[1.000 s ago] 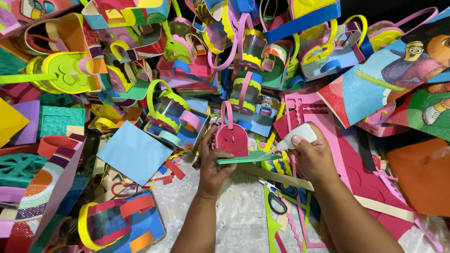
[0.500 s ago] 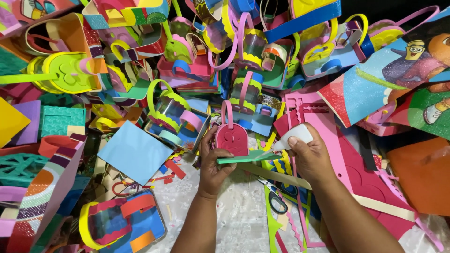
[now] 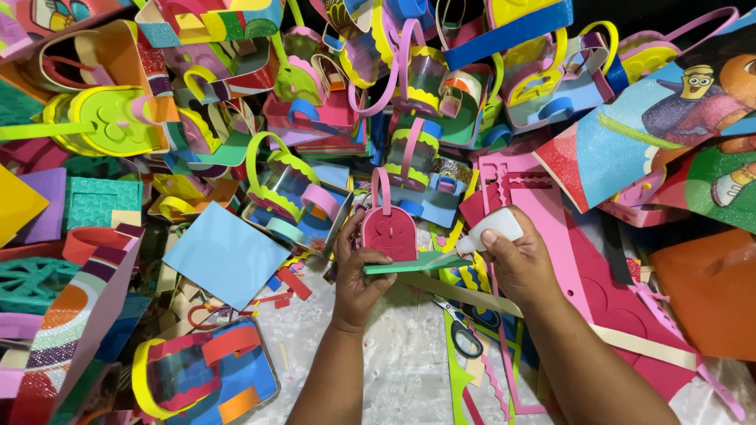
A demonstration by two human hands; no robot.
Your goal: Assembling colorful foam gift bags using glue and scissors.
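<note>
Now left hand (image 3: 356, 277) grips green strip (image 3: 409, 264) (glue bottle (image 3: 492, 230) beside).

Craft workshop — heaped foam-sheet baskets (image 3: 299, 197), scissors (image 3: 461, 334), offcuts (image 3: 287, 283).

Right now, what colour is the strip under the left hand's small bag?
Green strip, below the pink small bag; head view shows it.
</note>
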